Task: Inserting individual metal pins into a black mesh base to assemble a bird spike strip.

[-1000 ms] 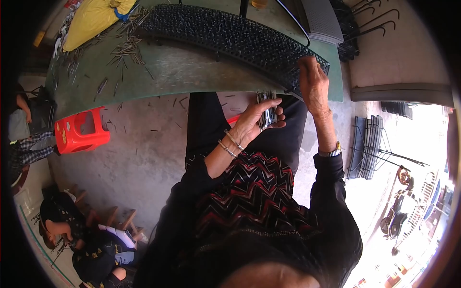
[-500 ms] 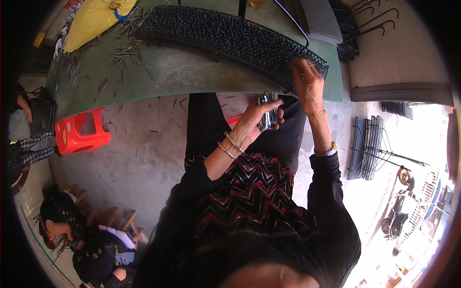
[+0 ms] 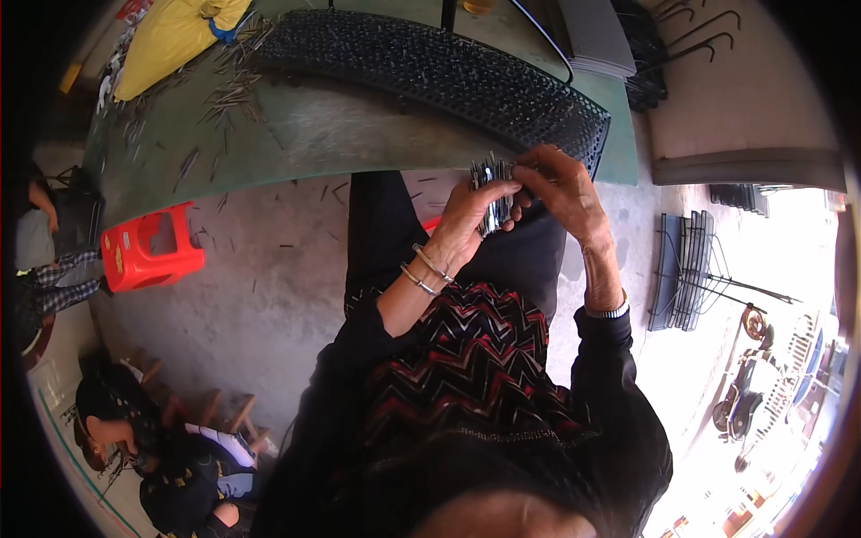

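My left hand (image 3: 466, 213) is closed around a bundle of thin dark metal rods (image 3: 491, 193), held above my lap by the table's near edge. Thumb and fingers of my right hand (image 3: 567, 195) pinch at the top of that bundle; whether a single rod is between the fingertips is too small to make out. Just beyond both hands lies a long black perforated rack (image 3: 430, 67), its holes filled with many small upright pieces. It rests on the green table (image 3: 332, 143).
Loose rods (image 3: 235, 97) are scattered on the table's left, beside a yellow bag (image 3: 175, 45). Grey sheets (image 3: 592, 36) are stacked at the far right. A red plastic stool (image 3: 152, 249) stands left on the floor. Other people sit at the lower left.
My right hand has left the right end of the rack and come back toward me, to the top of the rod bundle. My left hand has shifted slightly left with the bundle.
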Demonstrator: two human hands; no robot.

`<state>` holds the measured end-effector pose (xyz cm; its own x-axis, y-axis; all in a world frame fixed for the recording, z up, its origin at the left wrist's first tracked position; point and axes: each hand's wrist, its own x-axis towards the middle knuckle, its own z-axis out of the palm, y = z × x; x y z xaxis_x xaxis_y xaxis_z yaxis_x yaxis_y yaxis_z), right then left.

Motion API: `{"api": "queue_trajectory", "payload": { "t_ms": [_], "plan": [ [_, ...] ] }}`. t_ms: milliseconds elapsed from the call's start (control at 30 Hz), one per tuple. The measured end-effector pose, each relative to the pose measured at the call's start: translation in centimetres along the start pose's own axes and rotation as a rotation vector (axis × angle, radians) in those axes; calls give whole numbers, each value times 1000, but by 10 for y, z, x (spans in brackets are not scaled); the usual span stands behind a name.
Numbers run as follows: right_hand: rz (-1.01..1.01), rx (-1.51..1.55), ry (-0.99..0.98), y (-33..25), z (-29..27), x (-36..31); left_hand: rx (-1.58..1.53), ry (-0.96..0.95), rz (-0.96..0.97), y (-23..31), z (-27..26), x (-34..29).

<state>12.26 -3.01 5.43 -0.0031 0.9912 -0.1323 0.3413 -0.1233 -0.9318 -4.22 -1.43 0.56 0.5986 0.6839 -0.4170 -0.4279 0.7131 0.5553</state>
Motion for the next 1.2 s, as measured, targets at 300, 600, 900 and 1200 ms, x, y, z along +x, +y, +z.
{"api": "queue_trajectory", "payload": {
  "t_ms": [300, 600, 900, 1200],
  "plan": [
    [96, 188, 32, -4, -1, 1, 54, 33, -3, 4, -5, 6],
    [-188, -259, 579, -3, 2, 13, 15, 106, -51, 3, -13, 10],
    [-354, -546, 614, 22, 8, 42, -39, 50, -62, -2, -10, 9],
    [-249, -733, 547, 10, 7, 32, -37, 23, -17, -4, -8, 12]
  ]
}}
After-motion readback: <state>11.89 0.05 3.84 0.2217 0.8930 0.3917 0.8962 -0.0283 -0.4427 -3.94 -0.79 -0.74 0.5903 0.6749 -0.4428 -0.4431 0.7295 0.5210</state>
